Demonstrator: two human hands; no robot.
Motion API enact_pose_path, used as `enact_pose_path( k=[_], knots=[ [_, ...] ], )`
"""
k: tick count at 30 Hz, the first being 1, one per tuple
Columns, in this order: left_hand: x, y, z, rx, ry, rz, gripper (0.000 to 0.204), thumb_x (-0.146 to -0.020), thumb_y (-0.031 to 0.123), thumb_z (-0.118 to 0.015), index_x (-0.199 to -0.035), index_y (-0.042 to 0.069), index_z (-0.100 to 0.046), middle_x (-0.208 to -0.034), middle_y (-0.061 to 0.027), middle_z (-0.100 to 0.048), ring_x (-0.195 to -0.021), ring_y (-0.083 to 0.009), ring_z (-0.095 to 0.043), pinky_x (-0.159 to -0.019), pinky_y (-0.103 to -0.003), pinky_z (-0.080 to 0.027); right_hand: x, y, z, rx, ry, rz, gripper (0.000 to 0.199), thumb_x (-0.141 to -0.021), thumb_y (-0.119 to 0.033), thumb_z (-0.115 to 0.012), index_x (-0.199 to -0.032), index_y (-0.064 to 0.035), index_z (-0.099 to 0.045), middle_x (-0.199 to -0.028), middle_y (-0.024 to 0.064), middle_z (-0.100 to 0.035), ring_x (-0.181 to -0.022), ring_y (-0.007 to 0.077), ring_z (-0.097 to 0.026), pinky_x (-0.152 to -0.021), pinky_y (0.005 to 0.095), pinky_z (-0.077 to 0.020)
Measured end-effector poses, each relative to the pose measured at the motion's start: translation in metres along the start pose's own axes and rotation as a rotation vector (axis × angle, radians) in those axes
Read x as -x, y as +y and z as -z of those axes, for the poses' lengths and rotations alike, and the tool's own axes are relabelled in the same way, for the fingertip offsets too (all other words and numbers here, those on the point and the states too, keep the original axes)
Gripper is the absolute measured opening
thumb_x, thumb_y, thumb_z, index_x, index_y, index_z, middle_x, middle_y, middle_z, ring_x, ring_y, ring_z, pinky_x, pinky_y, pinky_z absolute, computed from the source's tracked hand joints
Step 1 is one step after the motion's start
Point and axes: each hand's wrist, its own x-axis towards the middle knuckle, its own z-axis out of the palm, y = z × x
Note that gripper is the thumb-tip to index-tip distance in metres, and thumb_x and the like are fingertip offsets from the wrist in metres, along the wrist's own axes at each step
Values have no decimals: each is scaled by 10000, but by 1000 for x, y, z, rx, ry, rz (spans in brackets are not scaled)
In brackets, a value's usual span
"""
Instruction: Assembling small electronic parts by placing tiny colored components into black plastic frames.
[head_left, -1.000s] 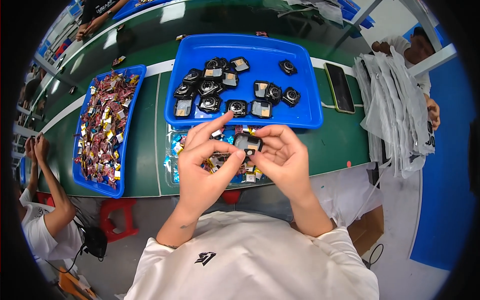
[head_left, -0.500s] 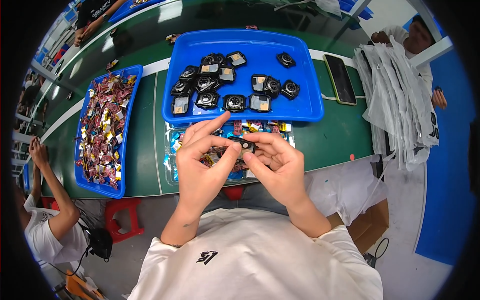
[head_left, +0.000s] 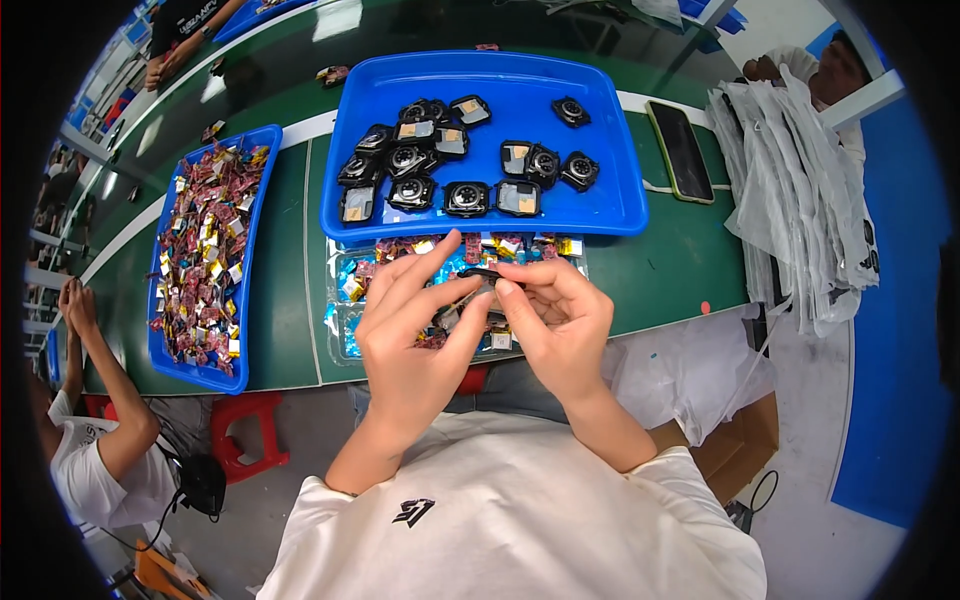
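Observation:
My left hand [head_left: 412,325] and my right hand [head_left: 556,322] meet over the front edge of the green table and together pinch a small black square part [head_left: 487,277] between thumbs and fingertips. Under them lies a clear tray [head_left: 345,290] of small coloured foil pieces. Just beyond stands a large blue tray [head_left: 480,80] holding several black square parts [head_left: 465,197], some with round centres, some with tan faces.
A second blue tray [head_left: 258,150] heaped with coloured foil pieces sits at the left. A dark phone [head_left: 680,150] lies right of the big tray, beside a stack of clear bags [head_left: 800,210]. Another person's forearm [head_left: 100,380] rests at the far left. A red stool [head_left: 250,435] stands below.
Both hands have stayed together on the small black part, turning it slightly; the view has shifted a little, so the trays sit lower in the picture.

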Motion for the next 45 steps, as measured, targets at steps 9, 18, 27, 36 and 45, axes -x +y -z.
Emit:
enact_pose_path(
  k=[9, 18, 27, 36, 45],
  knots=[
    [10, -10, 12, 36, -63, 62, 143, -671, 20, -750, -807, 38, -710, -849, -94, -677, -797, -224, -613, -700, -300, -455, -1, -3, 5, -62, -10, -87, 160, -793, 18, -665, -933, 11, -588, -854, 64, -667, -754, 81, -635, -590, 189, -484],
    [17, -13, 12, 839, -182, 625, 80, -806, -5, -681, -876, -42, -669, -807, -66, -660, -716, -84, -589, -639, -204, -462, 1, -1, 8, 266, -55, 290, 143, -717, 41, -669, -851, -2, -640, -896, 94, -706, -726, 105, -659, -608, 223, -512],
    [25, -15, -4, 744, 11, 558, 156, -752, 26, -750, -867, -29, -660, -766, -50, -645, -682, -76, -589, -624, -194, -461, 12, -4, 7, 168, -58, 149, 154, -735, -18, -735, -841, 21, -630, -866, 117, -696, -732, 111, -661, -655, 235, -529],
    [29, -19, -3, 514, -84, 399, 210, -736, 80, -759, -914, -7, -689, -720, -53, -656, -658, -109, -570, -638, -243, -447, 18, 2, 5, 21, 51, -23, 144, -778, 18, -709, -813, 20, -570, -831, 117, -679, -726, 105, -648, -622, 212, -521],
    [23, -11, 0, 368, -76, 294, 279, -746, -23, -722, -978, -16, -566, -843, -51, -620, -769, -90, -586, -687, -219, -463, 16, 2, 4, -42, 4, -27, 134, -801, 25, -681, -835, 13, -552, -863, 127, -684, -750, 104, -646, -615, 211, -519]
  ],
)
